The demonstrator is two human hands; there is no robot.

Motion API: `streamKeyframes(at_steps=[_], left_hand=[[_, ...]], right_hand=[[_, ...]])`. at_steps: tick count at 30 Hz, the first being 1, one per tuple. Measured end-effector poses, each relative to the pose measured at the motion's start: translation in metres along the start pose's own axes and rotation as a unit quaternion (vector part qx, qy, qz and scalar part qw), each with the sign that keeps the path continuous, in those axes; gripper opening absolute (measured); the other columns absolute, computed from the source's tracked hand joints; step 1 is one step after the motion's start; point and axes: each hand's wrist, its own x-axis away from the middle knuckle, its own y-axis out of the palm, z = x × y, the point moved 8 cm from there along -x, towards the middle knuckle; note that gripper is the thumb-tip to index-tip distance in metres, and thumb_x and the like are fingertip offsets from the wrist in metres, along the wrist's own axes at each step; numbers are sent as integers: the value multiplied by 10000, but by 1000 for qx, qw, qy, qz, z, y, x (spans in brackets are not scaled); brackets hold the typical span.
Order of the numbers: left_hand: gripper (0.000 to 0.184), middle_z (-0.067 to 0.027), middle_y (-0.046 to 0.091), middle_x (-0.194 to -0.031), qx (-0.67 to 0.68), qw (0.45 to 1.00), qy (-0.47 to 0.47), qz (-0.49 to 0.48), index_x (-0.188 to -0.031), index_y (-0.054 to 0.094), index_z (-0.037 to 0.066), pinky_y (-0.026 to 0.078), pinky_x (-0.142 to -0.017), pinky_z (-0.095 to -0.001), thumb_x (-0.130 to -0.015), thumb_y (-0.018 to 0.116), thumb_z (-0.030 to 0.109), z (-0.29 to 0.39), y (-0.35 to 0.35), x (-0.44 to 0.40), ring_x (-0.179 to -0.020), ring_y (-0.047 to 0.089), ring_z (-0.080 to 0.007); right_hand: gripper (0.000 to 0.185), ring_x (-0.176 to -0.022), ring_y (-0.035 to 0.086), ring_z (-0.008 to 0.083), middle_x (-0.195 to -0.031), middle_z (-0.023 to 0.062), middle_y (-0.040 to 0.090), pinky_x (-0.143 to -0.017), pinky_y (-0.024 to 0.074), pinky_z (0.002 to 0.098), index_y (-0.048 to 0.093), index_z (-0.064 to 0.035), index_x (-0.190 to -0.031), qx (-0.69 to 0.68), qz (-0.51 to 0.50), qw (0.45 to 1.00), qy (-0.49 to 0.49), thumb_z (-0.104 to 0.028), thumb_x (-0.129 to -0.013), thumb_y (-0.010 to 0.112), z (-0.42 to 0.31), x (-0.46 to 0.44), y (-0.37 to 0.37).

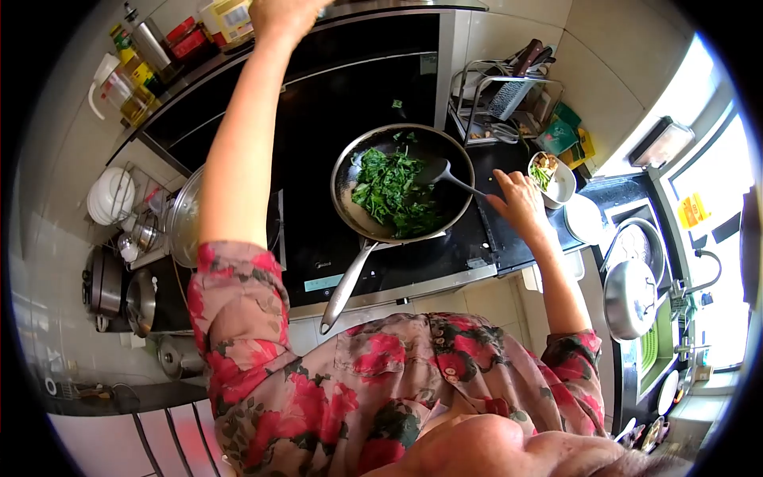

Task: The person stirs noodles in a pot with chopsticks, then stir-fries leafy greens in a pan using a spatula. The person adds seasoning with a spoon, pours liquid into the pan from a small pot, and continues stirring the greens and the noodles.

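A dark frying pan (343, 195) with a metal handle sits on the black stove, holding chopped leafy greens (391, 189). A dark grey spatula (436, 172) rests among the greens, its handle crossing the pan's right rim. My right hand (520, 203) is at the handle's outer end, the thumb against it and the index finger stretched out; the rest of the handle is hidden under the hand. My left hand (284, 17) reaches up to the back shelf beside a yellow box (229, 19). The top edge cuts off its fingers, and a small pale thing shows past them.
Oil bottles (131, 94) and a red-lidded jar (189, 40) line the back shelf. On the right stand a knife rack (509, 99), a white bowl (561, 188) with food scraps, and the sink with a lidded metal pot (630, 298). A glass lid (185, 219) leans left.
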Motion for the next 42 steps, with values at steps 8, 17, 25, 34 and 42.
streamKeyframes(at_steps=[8,17,25,34,42], left_hand=[[1238,-243,343,-1420,-159,980,-117,12,-1460,126,39,328,-1075,-373,-550,855,452,-76,58,-36,-1303,376,-328],[823,-206,591,-1168,-72,976,185,-90,-1365,362,-14,469,-914,-365,-732,783,301,7,6,103,-1067,592,-280],[431,-146,637,-1065,187,727,-443,-490,-1192,547,20,531,-768,-317,-941,517,368,-161,-54,416,-895,649,-204],[466,-184,631,-913,490,444,-640,-392,-1280,413,33,468,-411,-251,-973,429,382,-102,-74,482,-532,574,-159],[438,-145,598,-803,491,435,-650,-384,-1295,391,40,347,-353,-223,-972,446,331,-99,-72,481,-452,442,-94]], right_hand=[[465,-923,612,321,-952,147,585,-722,527,397,508,-89,-1183,3,-109,994,-6,-173,-765,693,-12,11,44],[214,-843,656,286,-842,130,664,-738,529,379,657,-105,-992,105,-198,973,-56,-64,-804,564,-31,-7,-37],[79,-759,666,229,-763,87,648,-644,533,333,641,-68,-784,228,-198,915,-269,-66,-752,569,-128,-8,-3],[88,-760,685,250,-836,129,677,-565,556,364,666,-35,-816,261,-238,915,-193,-47,-776,589,-50,-70,5],[180,-391,460,158,-528,34,493,-343,380,307,596,-45,-938,-201,-528,813,142,-120,-896,438,-1,-89,127]])
